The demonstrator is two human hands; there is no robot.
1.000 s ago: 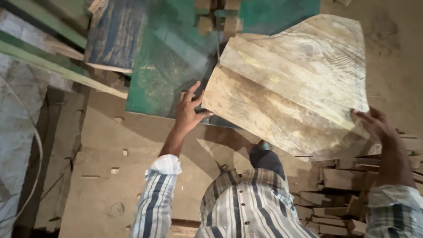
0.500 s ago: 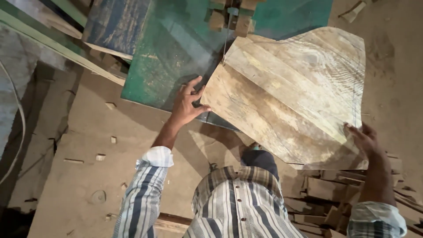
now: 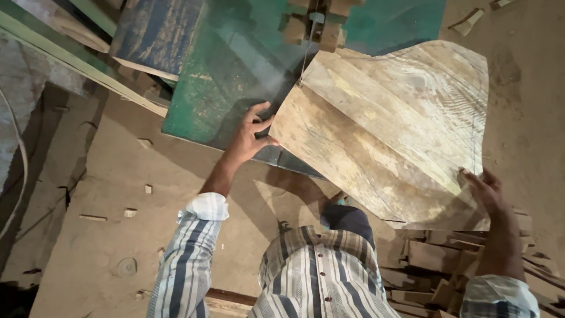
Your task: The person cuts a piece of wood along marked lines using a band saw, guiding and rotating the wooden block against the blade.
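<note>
A large pale wooden panel (image 3: 388, 126), cut to an irregular curved outline, lies flat on the green saw table (image 3: 223, 88). The thin saw blade (image 3: 306, 56) meets the panel's upper left edge below its guide block (image 3: 312, 20). My left hand (image 3: 250, 132) presses against the panel's left edge, fingers spread over the corner. At the panel's lower right corner, my right hand (image 3: 485, 191) grips the edge from beneath and on top. Both sleeves are striped.
Sawdust covers the floor (image 3: 106, 235), with small wood chips scattered on it. A pile of wooden offcuts (image 3: 435, 265) lies at lower right. Long green planks (image 3: 70, 59) and a blue-stained board (image 3: 159, 32) lean at upper left.
The panel has shifted up and left toward the blade, which now touches its edge. Both hands moved with it and keep their hold.
</note>
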